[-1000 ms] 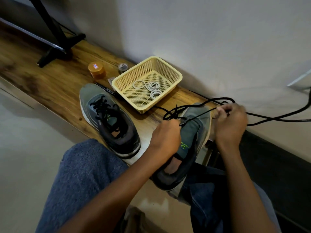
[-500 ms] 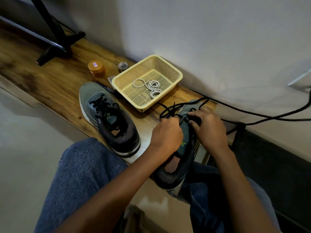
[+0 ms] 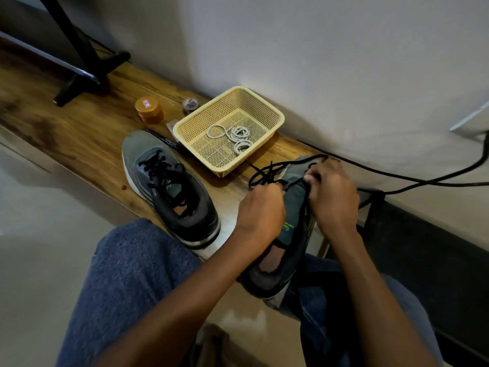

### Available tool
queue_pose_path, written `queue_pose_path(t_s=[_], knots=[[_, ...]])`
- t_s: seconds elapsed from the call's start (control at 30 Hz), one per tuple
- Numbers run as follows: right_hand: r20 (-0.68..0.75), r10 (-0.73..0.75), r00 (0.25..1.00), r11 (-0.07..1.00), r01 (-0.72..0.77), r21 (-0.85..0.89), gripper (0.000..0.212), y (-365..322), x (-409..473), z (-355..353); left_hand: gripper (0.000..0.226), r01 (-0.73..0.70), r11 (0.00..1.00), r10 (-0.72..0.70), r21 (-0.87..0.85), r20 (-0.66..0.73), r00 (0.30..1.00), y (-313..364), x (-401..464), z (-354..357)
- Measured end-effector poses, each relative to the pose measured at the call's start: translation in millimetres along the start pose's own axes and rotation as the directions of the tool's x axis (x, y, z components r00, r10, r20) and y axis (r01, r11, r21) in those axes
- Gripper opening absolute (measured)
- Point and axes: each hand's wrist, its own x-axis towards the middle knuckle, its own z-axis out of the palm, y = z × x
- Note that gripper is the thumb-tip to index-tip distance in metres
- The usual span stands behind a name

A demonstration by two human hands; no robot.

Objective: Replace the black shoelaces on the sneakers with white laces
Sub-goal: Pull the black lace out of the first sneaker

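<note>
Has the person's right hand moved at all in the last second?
Yes. The right hand dropped from up near the wall down onto the held sneaker, closer to the yellow basket.

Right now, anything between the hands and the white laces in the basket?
Nothing visible blocks it. The white laces lie coiled in the open-topped yellow basket, beyond and left of both hands. The left hand and right hand are both busy gripping the black lace on the held sneaker.
</note>
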Motion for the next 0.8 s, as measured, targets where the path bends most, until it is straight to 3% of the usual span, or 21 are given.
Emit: queue_pose_path(t_s=[0.1,0.17,0.23,0.33,0.5,0.63,0.8], knots=[[-0.186,0.182,0.965,0.979,-0.161,0.126,0.01,7,5,-8,0.028,-0.006,1.0,0.006,-0.022,-0.009,1.0,1,-2,0],[-0.233,0.236,0.943,0.964,-0.197,0.18,0.009,8,7,-9,0.029,-0.004,1.0,0.003,-0.027,-0.012,1.0,1,-2,0],[-0.164,0.194,0.967,0.97,-0.164,0.18,0.007,8,7,-7,0.028,0.005,1.0,-0.005,-0.021,-0.014,1.0,-2,0,1],[0.057,0.041,0.998,0.985,-0.05,0.167,0.015,5,4,-3,0.028,0.011,1.0,-0.011,-0.023,-0.018,1.0,-6,1,0],[0.242,-0.151,0.959,0.988,0.136,0.077,0.029,3,-1,0,0.029,0.002,1.0,-0.002,0.003,-0.021,1.0,-4,1,0],[0.275,-0.143,0.951,0.99,0.134,0.05,0.03,1,-1,-1,0.03,0.002,1.0,-0.001,0.02,-0.017,1.0,-4,1,-1],[0.197,-0.155,0.968,0.986,0.163,-0.025,0.023,-7,-3,-2,0.027,0.003,0.999,-0.003,0.036,0.001,1.0,-3,3,-1]])
